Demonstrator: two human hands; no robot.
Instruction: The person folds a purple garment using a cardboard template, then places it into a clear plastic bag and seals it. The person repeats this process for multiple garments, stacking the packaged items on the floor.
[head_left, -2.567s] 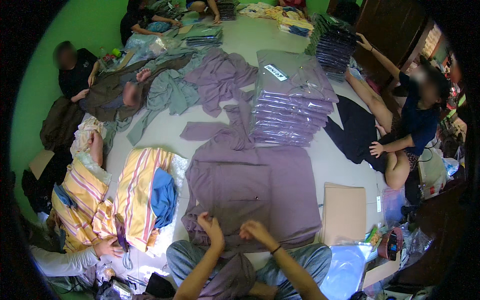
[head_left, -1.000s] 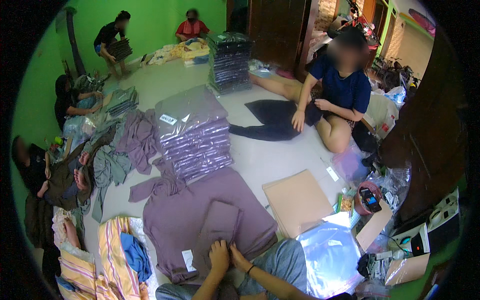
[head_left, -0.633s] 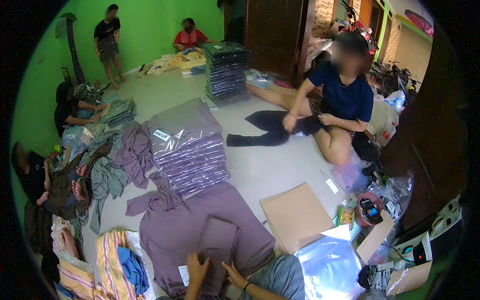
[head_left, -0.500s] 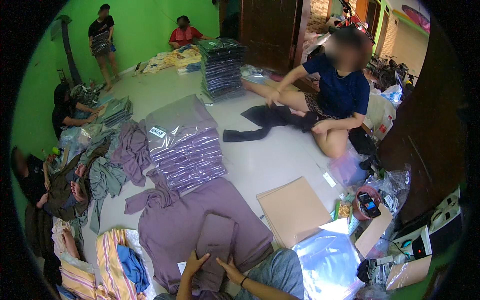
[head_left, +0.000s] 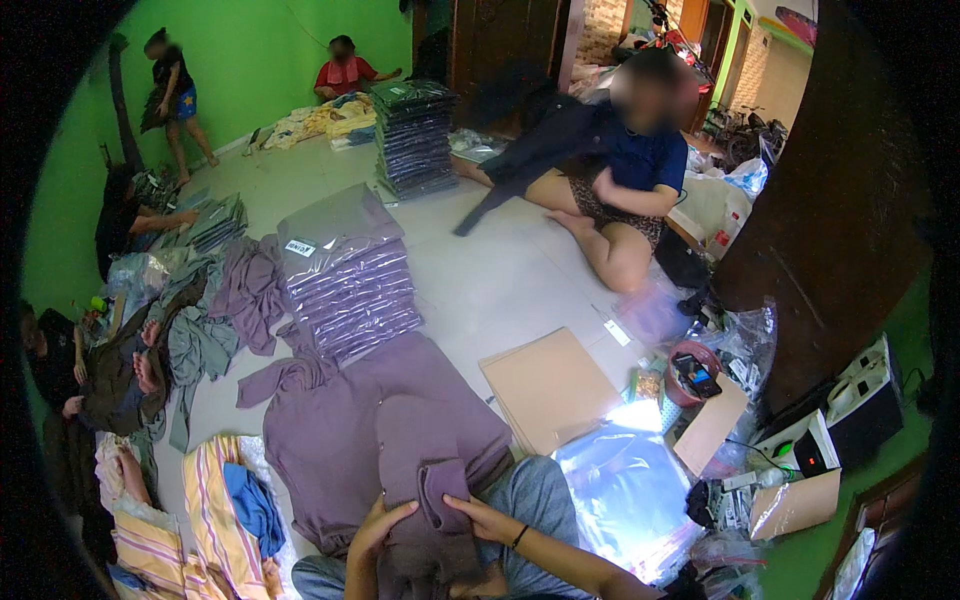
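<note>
My left hand (head_left: pixel 377 527) grips one edge of a folded mauve shirt (head_left: pixel 415 450), thumb on top. On the opposite edge, my right hand (head_left: pixel 487 517) pinches a turned-over flap of the same shirt. The piece is held upright over my lap, its lower part hanging between my forearms. Just beyond it, a wide pile of mauve shirts (head_left: pixel 345 400) lies flat on the floor, a loose sleeve trailing to the left. Behind that pile rises a tall stack of mauve shirts in clear bags (head_left: pixel 350 290).
Brown cardboard sheets (head_left: pixel 550 385) and clear plastic bags (head_left: pixel 630 490) lie to my right. A phone (head_left: pixel 697 375) rests on a pink basket. Yellow striped cloth (head_left: pixel 215 500) is at left. Across the floor, a co-worker (head_left: pixel 640 150) handles a black garment (head_left: pixel 550 140). Other people sit along the left.
The held shirt was a flat folded rectangle; now it is raised nearer me with a flap turned over at its right. The co-worker across has lifted the black garment off the floor.
</note>
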